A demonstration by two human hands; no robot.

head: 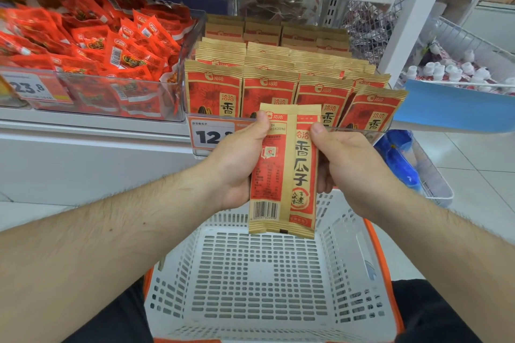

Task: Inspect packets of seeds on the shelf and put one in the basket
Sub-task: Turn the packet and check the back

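Down at the bottom of the frame sat the white basket (267, 281) with its orange rim, nothing in it that I could see, right under the person's forearms. Both hands were up in the middle of the frame on what looked like two seed packets (282, 172) held side by side, one showing its back with the barcode, the other its front. The left hand (239, 164) gripped the left edge, thumb on top near the upper corner; the right hand (348, 167) pinched the right edge the same way. So neither hand was loose, both were clamped on the packets.

Key bit: the packets stood upright, long axis running top to bottom, lower ends hanging just above the basket's far wall. Looked like the inspecting stage to me, and a drop would pretty much be straight down.

Behind them, center frame, the rest of the packets (267, 86) stood in rows on the shelf (92, 131), above a price tag (209, 135).
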